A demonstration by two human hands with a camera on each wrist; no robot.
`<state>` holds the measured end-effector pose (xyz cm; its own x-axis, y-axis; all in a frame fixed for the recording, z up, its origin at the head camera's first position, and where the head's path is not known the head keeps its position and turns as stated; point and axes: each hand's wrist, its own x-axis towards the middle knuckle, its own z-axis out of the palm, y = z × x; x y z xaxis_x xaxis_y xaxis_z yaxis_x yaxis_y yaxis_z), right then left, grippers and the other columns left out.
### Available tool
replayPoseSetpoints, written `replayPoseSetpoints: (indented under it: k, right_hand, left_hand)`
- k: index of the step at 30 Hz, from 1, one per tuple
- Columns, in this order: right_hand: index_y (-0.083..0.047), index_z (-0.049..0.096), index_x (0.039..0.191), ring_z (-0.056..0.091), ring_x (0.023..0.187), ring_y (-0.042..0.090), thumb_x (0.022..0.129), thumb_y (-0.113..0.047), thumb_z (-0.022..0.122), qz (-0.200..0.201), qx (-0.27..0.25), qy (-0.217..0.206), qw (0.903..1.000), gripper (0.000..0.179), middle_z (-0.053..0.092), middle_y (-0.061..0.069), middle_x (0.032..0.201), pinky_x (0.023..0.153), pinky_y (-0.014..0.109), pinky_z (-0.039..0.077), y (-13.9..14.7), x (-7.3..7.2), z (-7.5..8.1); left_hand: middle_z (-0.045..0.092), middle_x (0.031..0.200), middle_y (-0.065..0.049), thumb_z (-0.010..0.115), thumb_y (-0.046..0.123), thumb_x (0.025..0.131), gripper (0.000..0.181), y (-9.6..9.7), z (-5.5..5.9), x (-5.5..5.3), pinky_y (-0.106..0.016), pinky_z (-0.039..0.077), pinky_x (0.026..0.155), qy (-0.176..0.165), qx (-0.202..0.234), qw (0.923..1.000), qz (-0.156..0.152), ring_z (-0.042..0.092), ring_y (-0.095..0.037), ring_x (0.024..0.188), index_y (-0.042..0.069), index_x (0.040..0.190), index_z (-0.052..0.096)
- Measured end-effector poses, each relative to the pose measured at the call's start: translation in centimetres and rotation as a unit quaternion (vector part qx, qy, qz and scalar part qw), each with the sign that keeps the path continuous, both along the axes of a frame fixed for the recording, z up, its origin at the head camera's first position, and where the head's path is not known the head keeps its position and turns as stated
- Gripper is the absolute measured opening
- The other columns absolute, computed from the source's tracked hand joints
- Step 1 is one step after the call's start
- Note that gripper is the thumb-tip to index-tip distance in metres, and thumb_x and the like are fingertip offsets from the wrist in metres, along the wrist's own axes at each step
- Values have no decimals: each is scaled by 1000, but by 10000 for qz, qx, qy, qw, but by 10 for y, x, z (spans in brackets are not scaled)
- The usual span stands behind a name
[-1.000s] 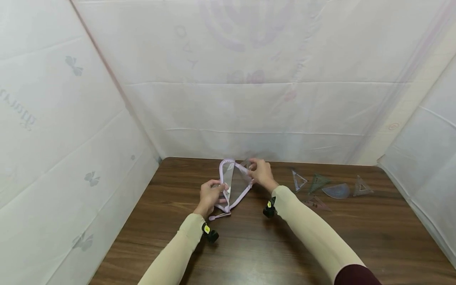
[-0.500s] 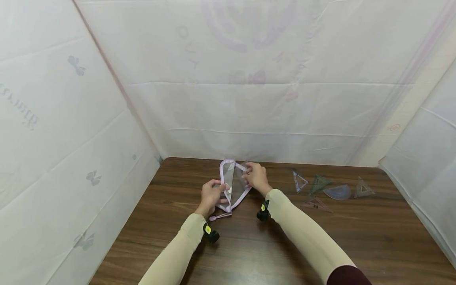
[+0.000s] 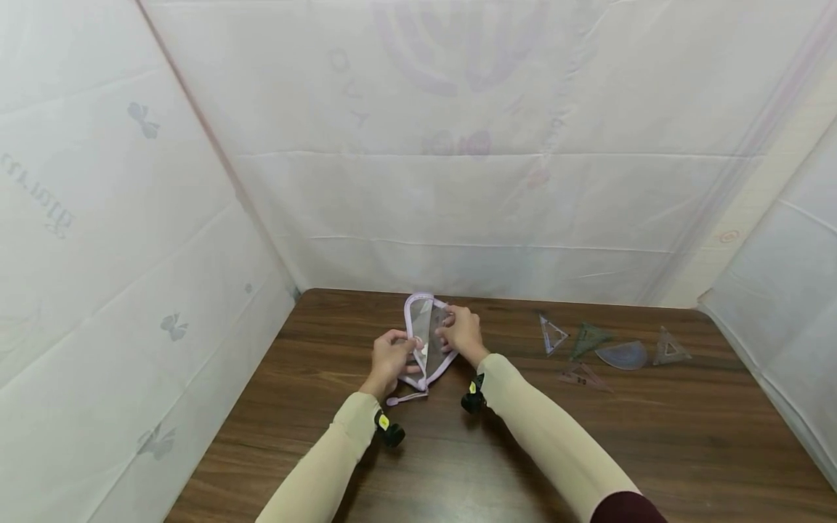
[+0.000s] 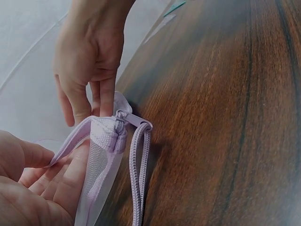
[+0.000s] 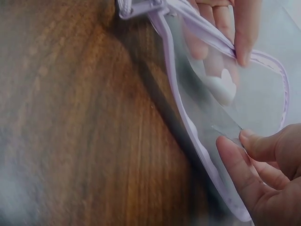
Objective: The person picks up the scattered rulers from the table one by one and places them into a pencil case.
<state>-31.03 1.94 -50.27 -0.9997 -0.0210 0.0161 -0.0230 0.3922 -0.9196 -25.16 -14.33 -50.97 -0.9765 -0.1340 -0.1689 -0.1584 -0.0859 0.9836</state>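
Observation:
A see-through zip pouch with lilac trim is held spread at the back of the table. My left hand pinches one side of its mouth between thumb and fingers. The zip pull and its lilac cord hang from the near corner in the left wrist view. At the pouch's other side, my right hand pinches a thin clear plastic set square in the open mouth. Most of that set square is hidden by my fingers and the pouch. A white heart print shows on the pouch.
To the right on the brown wooden table lie a bluish set square, a green one, a reddish one, a clear one and a blue protractor. White sheeting rises behind the table.
My right hand has moved left and slightly toward me, bringing the clear set square from beyond the pouch's far edge into its mouth. My left hand keeps its pinch, nearly still.

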Motion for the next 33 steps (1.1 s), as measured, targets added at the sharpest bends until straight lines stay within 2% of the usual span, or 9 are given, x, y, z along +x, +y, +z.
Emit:
replayPoseSetpoints:
  k: [5, 12, 23, 33]
  right_hand:
    - [-1, 61, 138, 72, 60, 25, 83, 9, 79, 46, -24, -62, 10000, 58, 71, 12, 92, 47, 32, 62, -4, 3, -2]
    - [-1, 61, 138, 72, 63, 25, 83, 10, 80, 74, -70, -282, 9995, 59, 70, 13, 94, 47, 32, 62, -7, 2, -5]
    - [0, 60, 139, 72, 63, 24, 82, 10, 80, 91, 59, -449, 9989, 61, 70, 12, 94, 47, 32, 62, -7, -2, -6]
    - [-2, 59, 141, 74, 65, 25, 83, 4, 82, 182, 382, -313, 9986, 62, 72, 15, 100, 47, 30, 61, -6, 2, -1]
  left_hand:
    - [75, 103, -25, 65, 2, 98, 7, 0, 1, 0, -41, 66, 59, 7, 0, 10000, 4, 75, -28, 79, -1, 101, 59]
    - [75, 103, -25, 63, 0, 98, 10, 0, 0, 0, -40, 66, 59, 29, 4, 10000, -12, 75, -28, 79, -5, 106, 59]
    - [75, 101, -24, 64, 0, 98, 8, 2, 0, 0, -39, 65, 57, 8, 1, 10000, 35, 75, -26, 74, -4, 103, 59]
    - [76, 101, -23, 65, 1, 98, 6, 0, -1, 0, -39, 65, 58, -44, 6, 10000, 65, 75, -26, 76, 0, 100, 59]
